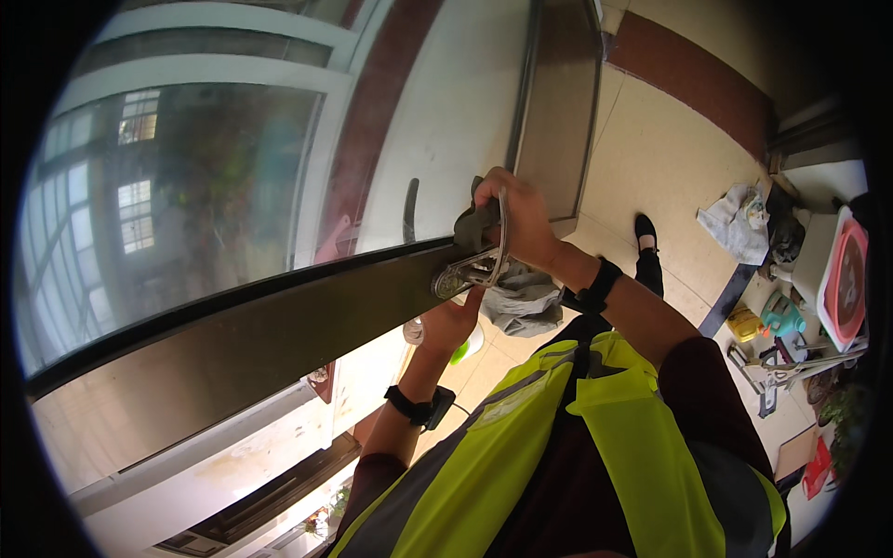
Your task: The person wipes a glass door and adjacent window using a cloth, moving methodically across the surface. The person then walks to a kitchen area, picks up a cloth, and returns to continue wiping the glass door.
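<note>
A glass door (209, 202) with a brown metal frame (279, 335) stands before me. On the frame sits a metal door handle (502, 237) with a curved grip and an ornate base plate. My right hand (523, 216) clasps a dark grey cloth (476, 220) beside the curved grip, with the cloth against the handle and frame edge. Below it, my left hand (446, 324) reaches up with its thumb at the lower side of the handle base. Its other fingers are mostly hidden, so its grip is unclear.
A light grey cloth (523, 300) shows beyond the handle, near a partly hidden white and green container (469, 347). To the right, a rag (739, 220), a pink basin (848, 282), a teal bottle (783, 314), a yellow bottle (744, 324) and tools (767, 373) lie about the tiled floor (663, 139).
</note>
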Available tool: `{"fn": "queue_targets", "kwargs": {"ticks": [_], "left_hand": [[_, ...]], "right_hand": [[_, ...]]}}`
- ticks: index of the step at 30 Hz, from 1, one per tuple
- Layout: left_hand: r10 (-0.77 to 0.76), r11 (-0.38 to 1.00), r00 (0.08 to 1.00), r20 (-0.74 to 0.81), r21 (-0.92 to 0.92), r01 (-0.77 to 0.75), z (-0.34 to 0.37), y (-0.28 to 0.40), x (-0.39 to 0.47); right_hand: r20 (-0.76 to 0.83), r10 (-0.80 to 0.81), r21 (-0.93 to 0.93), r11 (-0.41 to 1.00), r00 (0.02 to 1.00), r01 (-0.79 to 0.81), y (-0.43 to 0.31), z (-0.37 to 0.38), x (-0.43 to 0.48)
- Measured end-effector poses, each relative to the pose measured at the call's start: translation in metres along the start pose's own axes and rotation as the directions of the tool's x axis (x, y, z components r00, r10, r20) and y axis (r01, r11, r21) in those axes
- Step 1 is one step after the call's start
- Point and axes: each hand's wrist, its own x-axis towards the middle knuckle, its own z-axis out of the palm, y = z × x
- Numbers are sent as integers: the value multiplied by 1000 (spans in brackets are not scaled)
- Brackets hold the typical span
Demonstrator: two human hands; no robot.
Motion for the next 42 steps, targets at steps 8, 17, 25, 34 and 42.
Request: {"fn": "queue_targets", "kwargs": {"ticks": [8,17,25,34,42], "left_hand": [[3,1000,999,34,11,-3,3,-16,-9],[38,997,999,5,67,-38,0,-25,-11],[27,999,1000,14,32,-27,-4,-26,-8],[30,997,1000,9,65,-30,-5,-27,-7],[-25,999,1000,7,47,24,-6,-41,-14]], "right_hand": [[-20,-23,-110,994,1000,20,18,-15,12],[-84,278,-215,933,957,-289,19,-25,29],[-30,294,-242,925,955,-292,25,-21,25],[-17,-34,32,999,999,35,24,3,26],[-482,301,103,952,823,-288,112,-37,125]]}}
